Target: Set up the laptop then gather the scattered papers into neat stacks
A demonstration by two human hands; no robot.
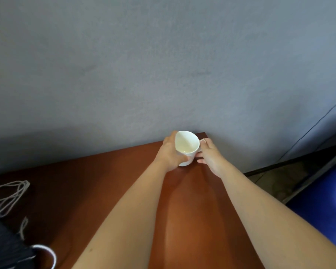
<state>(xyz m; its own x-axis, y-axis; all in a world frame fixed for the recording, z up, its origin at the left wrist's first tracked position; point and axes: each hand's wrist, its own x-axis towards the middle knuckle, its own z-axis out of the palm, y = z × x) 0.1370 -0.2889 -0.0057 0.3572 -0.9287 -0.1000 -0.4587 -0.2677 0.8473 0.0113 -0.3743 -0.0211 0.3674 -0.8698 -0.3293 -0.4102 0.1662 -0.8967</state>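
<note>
A white mug (187, 145) stands near the far right corner of the brown wooden desk (124, 191), close to the grey wall. My left hand (170, 152) wraps around the mug's left side, thumb across its front. My right hand (209, 154) pinches the mug's handle on the right. The mug looks empty inside. No laptop and no papers are in view.
A coiled white cable (7, 197) lies on the desk at the left. A dark object with a white ring (45, 253) sits at the bottom left corner. The desk's right edge drops to the floor, with a blue surface (322, 200) beyond.
</note>
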